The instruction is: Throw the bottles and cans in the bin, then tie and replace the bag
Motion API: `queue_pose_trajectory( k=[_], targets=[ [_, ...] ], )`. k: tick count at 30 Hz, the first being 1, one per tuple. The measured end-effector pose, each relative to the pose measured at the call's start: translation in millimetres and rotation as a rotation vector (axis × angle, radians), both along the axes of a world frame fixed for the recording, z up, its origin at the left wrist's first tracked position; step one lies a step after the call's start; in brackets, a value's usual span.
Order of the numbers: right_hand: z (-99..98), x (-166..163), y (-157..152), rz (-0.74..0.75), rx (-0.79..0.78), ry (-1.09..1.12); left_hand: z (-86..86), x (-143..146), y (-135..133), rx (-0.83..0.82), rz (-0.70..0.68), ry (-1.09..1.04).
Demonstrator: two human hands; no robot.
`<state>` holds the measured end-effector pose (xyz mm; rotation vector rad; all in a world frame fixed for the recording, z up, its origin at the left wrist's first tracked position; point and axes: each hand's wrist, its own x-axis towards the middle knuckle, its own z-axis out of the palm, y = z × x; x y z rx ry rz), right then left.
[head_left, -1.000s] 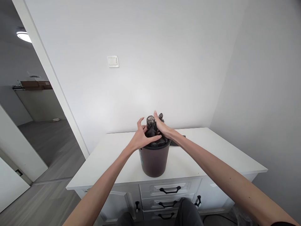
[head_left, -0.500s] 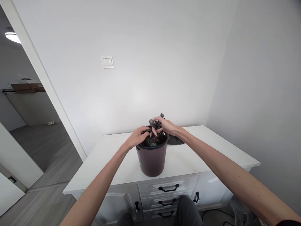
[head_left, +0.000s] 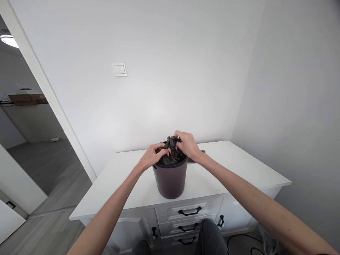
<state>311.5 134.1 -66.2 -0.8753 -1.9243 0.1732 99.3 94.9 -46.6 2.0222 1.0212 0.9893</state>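
A dark purple trash can [head_left: 171, 182] with a black rim stands upright on the white cabinet top. Inside it sits a black garbage bag [head_left: 172, 156], its gathered top sticking up a little above the rim. My left hand [head_left: 154, 154] pinches the bag's top from the left side of the opening. From the right, my right hand [head_left: 187, 144] grips the same gathered plastic with thumb and fingers. Whether the bag's top is knotted I cannot tell. Behind the can on the right lies a flat piece of black plastic [head_left: 196, 157], partly hidden by my right hand and wrist.
The white cabinet [head_left: 239, 170] has drawers and doors with black handles [head_left: 190, 211]; my knees are against its front. A wall with a light switch [head_left: 119, 69] rises behind it. At left is a doorway [head_left: 50, 106]. A black cable [head_left: 245, 236] lies on the floor at right.
My right hand has turned and regripped the bag's top, and the plastic that stuck out past its fingers is now bunched between both hands. The view has shifted slightly.
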Motion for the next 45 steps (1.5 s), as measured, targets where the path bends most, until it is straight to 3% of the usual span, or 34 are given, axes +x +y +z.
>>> queue_pose_trajectory(
  k=[7, 12, 16, 21, 27, 34, 38, 42, 45],
  targets=[
    [-1.4, -23, -7, -0.24, 0.396, -0.041, 11.5, 12, -1, -0.215, 0.095, -0.149],
    [0.9, -20, -15, -0.207, 0.377, -0.175, 6.5, 19, 5, -0.326, 0.116, -0.369],
    [-0.8, -13, -23, -0.157, 0.338, -0.264, 1.1, 15, 13, -0.179, 0.233, -0.273],
    [-6.2, -4, -35, -0.024, 0.331, -0.371, -6.7, 3, 41, 0.191, 0.493, 0.145],
    [-12.3, 8, -63, 0.139, 0.134, -0.367, -19.0, -11, 69, 0.219, 0.581, 0.309],
    [-12.1, 20, -81, 0.155, -0.069, -0.319, -18.4, -10, 69, 0.24, 0.547, 0.295],
    [-8.4, 19, -56, 0.08, -0.225, -0.307, -2.1, -1, 49, 0.187, 0.401, 0.196],
    [1.4, 3, -24, -0.076, -0.232, -0.396, 16.0, 13, 28, 0.084, 0.147, -0.044],
    [7.7, -11, -12, -0.1, -0.245, -0.518, 19.8, 16, 22, 0.111, 0.081, -0.092]
  ],
)
